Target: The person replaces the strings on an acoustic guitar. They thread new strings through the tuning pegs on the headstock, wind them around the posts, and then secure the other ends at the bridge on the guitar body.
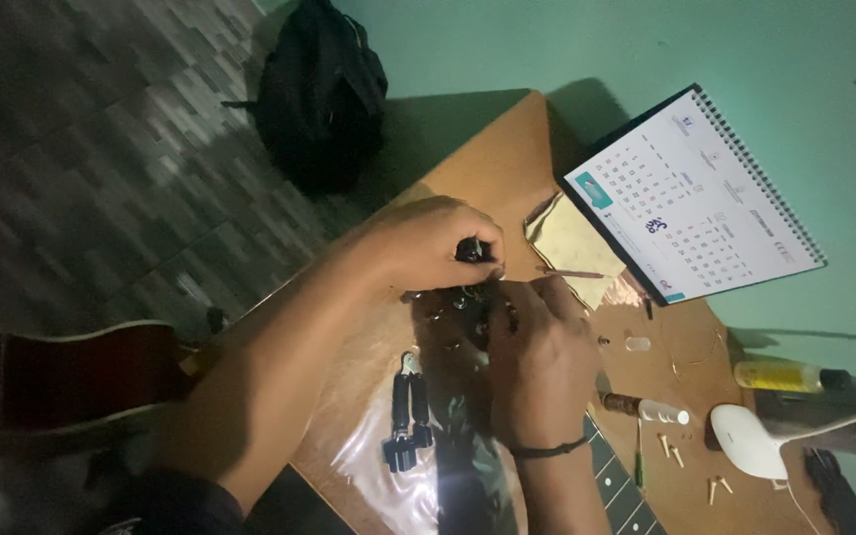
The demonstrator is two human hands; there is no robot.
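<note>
A brown wooden table [507,159] is seen; upon it are laid a spiral-bound calendar [700,198], black pliers [408,411], a yellow bottle [785,376], small pegs [671,451].

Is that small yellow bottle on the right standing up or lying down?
Lying down. The yellow bottle rests on its side on the wooden table, its dark cap pointing right, beside the white lamp base.

I see a spiral-bound desk calendar [695,198] standing at the far right of the wooden table [492,163], against the green wall [547,40]. A black backpack [321,89] sits on the tiled floor [81,129] beyond the table's far corner. Near the right edge lie a yellow bottle with a dark cap [790,376], a white lamp base [748,441] and several small pale pegs [671,451]. Black pliers [408,411] rest on clear plastic sheeting [369,461].
</note>
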